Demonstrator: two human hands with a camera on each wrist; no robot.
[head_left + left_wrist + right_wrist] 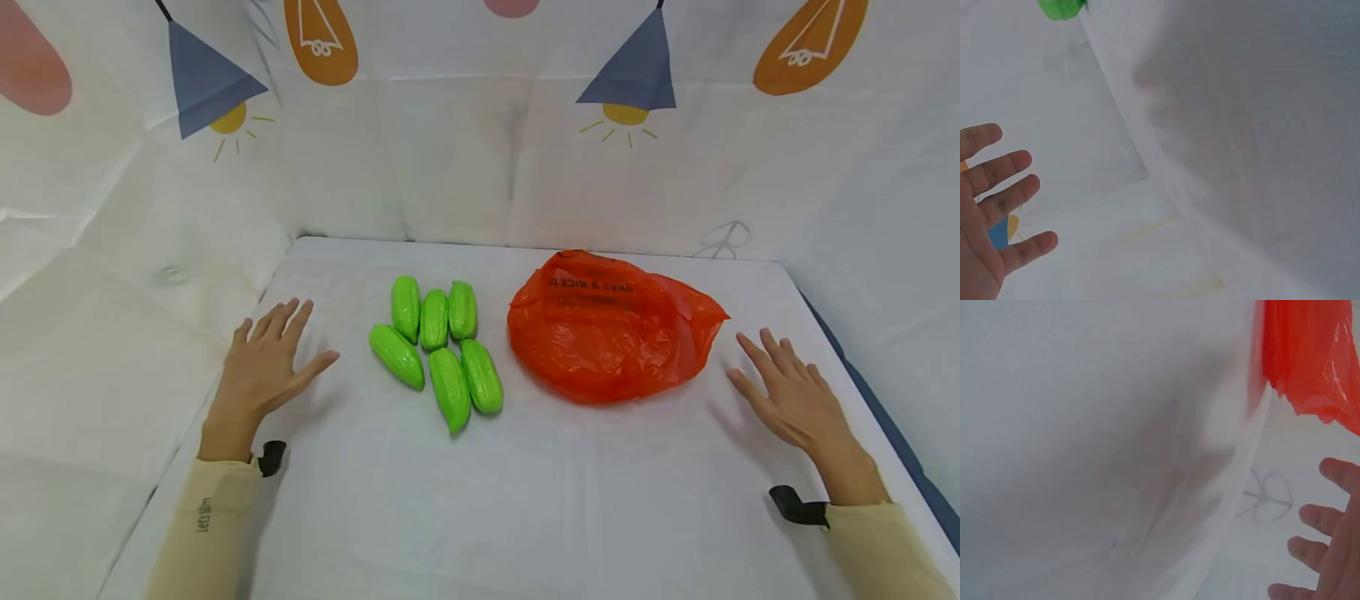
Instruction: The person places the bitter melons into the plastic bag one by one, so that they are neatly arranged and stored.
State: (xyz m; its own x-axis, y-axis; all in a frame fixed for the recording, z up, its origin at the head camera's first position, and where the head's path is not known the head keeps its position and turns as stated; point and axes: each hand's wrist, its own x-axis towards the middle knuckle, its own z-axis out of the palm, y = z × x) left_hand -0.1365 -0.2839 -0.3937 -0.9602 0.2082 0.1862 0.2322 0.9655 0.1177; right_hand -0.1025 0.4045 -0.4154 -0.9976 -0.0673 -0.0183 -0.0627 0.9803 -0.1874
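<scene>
Several bright green, ridged vegetables (450, 390), shaped like small gourds or cucumbers and glossy like models, lie in two loose rows left of the table's middle. To their right sits a crumpled red plastic bag (615, 333) with dark printing; its contents, if any, cannot be made out. My left hand (258, 371) hovers left of the vegetables, fingers spread and holding nothing. Over the right side, my right hand (797, 400) is likewise spread, apart from the bag. In the left wrist view a green vegetable end (1061, 7) shows at the top; the bag (1316, 356) fills the right wrist view's upper corner.
A white cloth covers the table (525, 517). Behind and beside it hang pale curtains (450, 167) printed with lamps and bulbs. Black wrist mounts (797, 506) stick out inward from both beige sleeves (210, 529).
</scene>
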